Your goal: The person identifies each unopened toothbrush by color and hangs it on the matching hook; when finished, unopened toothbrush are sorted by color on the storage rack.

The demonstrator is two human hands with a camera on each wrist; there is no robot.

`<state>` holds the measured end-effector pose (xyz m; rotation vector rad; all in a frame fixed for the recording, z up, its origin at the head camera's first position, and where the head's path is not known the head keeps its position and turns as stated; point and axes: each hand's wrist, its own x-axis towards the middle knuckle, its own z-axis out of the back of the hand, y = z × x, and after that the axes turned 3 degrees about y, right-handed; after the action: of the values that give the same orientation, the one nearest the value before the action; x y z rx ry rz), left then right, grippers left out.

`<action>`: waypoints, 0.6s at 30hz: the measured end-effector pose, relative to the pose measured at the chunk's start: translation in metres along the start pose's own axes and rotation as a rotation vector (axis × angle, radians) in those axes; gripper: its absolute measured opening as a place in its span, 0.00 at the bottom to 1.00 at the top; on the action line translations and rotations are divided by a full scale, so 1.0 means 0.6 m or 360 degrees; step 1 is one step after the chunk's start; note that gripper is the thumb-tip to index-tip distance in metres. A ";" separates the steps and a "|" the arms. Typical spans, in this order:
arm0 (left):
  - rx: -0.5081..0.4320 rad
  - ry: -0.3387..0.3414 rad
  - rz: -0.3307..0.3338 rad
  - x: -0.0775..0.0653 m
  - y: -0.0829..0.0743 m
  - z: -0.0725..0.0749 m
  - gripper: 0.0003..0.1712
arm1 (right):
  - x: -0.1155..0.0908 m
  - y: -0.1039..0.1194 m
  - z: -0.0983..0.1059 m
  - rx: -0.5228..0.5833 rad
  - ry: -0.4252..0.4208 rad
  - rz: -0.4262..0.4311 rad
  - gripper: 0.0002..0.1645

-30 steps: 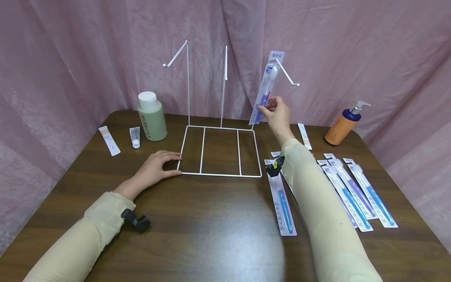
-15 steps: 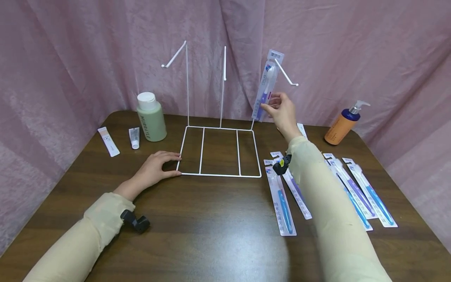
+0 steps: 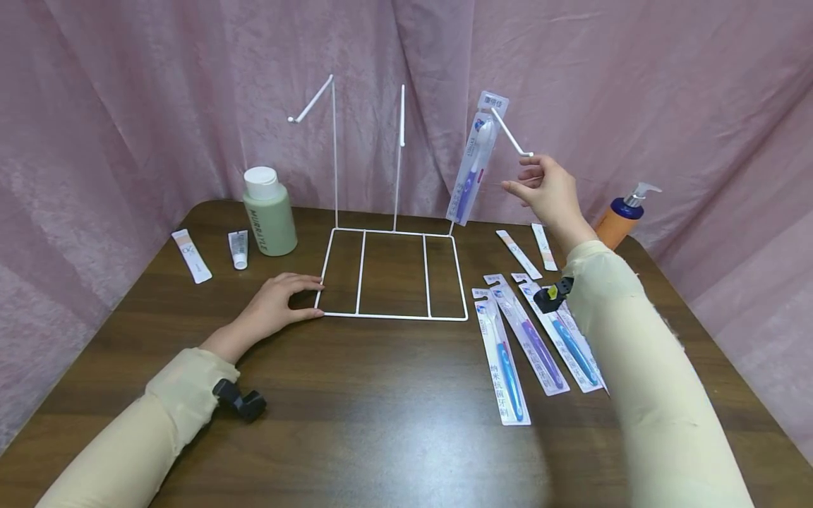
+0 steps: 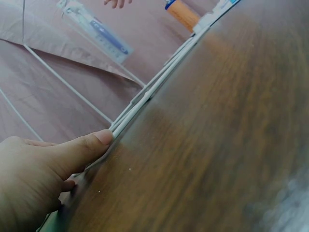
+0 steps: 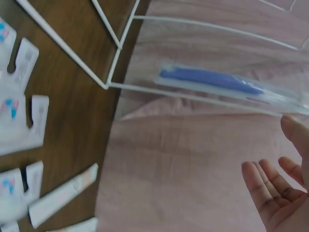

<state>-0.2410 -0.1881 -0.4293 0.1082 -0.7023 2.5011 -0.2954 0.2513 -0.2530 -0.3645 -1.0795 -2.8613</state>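
Observation:
A white wire display rack (image 3: 395,317) with three upright rods and slanted hooks stands on the table. My left hand (image 3: 272,307) holds its front left corner, thumb at the corner and fingers along the side wire; the left wrist view shows the thumb (image 4: 91,147) right on the wire. A purple toothbrush in a clear blister pack (image 3: 471,169) hangs from the right hook (image 3: 512,134), tilted. My right hand (image 3: 552,194) is right of the pack, fingers loosely parted and holding nothing, with a fingertip right by the hook's end in the head view.
Several packaged toothbrushes (image 3: 532,346) lie on the right of the table, partly behind the right sleeve. White sachets (image 3: 517,254) lie behind them, near an orange pump bottle (image 3: 615,224). At left are a green bottle (image 3: 272,219), a small tube (image 3: 238,250) and another sachet (image 3: 192,257).
My right hand has let go of the toothbrush pack and moved right, away from it. The pack now hangs on the right hook by itself. My left hand has stayed on the rack.

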 end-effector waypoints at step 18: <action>-0.0019 0.0006 0.0012 -0.001 -0.003 -0.001 0.30 | -0.082 -0.017 0.112 -0.0300 0.0315 0.0211 0.30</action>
<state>-0.2395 -0.1865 -0.4289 0.0968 -0.7175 2.5033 -0.2360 0.3018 -0.2225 -0.1503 -0.7272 -2.8143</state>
